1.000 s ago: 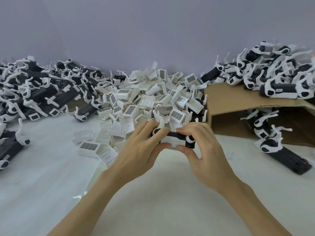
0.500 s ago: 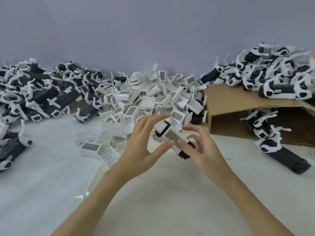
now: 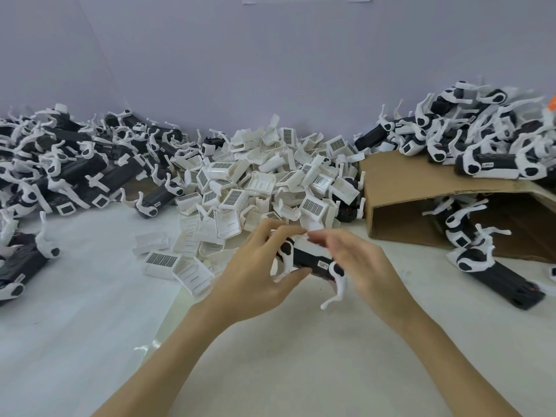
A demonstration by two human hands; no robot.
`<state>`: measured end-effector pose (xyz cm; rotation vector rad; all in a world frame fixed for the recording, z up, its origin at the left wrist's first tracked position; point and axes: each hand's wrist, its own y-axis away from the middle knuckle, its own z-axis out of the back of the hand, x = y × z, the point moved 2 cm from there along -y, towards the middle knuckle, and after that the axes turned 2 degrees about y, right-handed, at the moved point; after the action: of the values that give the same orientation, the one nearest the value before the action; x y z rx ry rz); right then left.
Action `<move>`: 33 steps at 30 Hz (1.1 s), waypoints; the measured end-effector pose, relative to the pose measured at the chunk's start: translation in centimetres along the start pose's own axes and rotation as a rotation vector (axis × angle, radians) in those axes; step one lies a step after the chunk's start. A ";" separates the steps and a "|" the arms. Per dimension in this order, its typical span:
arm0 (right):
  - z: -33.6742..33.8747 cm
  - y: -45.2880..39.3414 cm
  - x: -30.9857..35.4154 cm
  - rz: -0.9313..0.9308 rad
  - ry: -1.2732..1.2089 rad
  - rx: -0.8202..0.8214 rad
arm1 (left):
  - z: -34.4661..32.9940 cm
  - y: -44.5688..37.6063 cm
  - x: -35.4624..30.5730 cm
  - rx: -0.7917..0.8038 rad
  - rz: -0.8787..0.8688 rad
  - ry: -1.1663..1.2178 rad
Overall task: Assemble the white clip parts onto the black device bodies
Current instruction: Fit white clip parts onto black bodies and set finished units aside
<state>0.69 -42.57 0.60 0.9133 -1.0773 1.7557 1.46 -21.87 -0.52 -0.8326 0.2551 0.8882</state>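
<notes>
Just above the white table (image 3: 301, 356), in front of the middle heap, both hands hold one black device body (image 3: 310, 260) between them — the left hand (image 3: 255, 275) grips its left end with thumb below and fingers curled over the top, and the right hand (image 3: 358, 266) curls its blurred fingers over the right end, where a white curved arm hangs down from the body. A white clip part seems to sit along its top edge under the fingertips, though the blur hides how it is seated. Behind the hands lies the pile of loose white clip parts (image 3: 264, 188), many showing a dark grid label. At right a cardboard box (image 3: 421, 188) lies on its side, its opening toward the person — a few black-and-white devices (image 3: 463, 233) rest inside it and more are heaped on top (image 3: 481, 145). Another large heap of black bodies (image 3: 69, 167) fills the left.
</notes>
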 end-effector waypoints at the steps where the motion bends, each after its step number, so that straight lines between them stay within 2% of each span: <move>1: -0.2 0.1 0.1 0.042 0.099 0.018 | -0.1 0.0 0.0 -0.013 -0.001 -0.028; 4: -1.3 0.3 -0.3 0.117 0.403 -0.055 | -0.2 0.1 0.0 -0.044 0.019 -0.030; 7: -2.1 0.2 -0.3 0.119 0.510 -0.137 | -0.5 0.1 0.2 -0.036 0.002 -0.052; 12: -1.6 0.4 -0.2 0.119 0.494 -0.189 | -0.9 0.1 -0.1 -0.038 -0.039 -0.070; 20: -1.1 0.3 -0.4 0.145 0.450 -0.149 | -0.6 0.2 -0.1 -0.078 -0.091 -0.119; 24: -1.2 0.3 -1.0 0.105 0.415 -0.023 | -0.1 0.0 -0.4 -0.112 -0.233 -0.163; 26: -1.4 0.3 -1.4 0.113 0.489 -0.053 | 0.1 -0.1 -0.5 -0.112 -0.290 -0.159; 30: -1.5 0.2 -1.9 0.116 0.432 -0.074 | 0.2 -0.3 -0.6 -0.128 -0.159 0.120; 33: -1.5 0.3 -2.5 0.086 0.450 -0.040 | 0.4 -0.3 -0.3 -0.098 -0.102 0.127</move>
<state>1.13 -41.96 -2.21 0.4190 -0.8587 1.8843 1.49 -21.84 0.05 -0.9864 0.2789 0.7582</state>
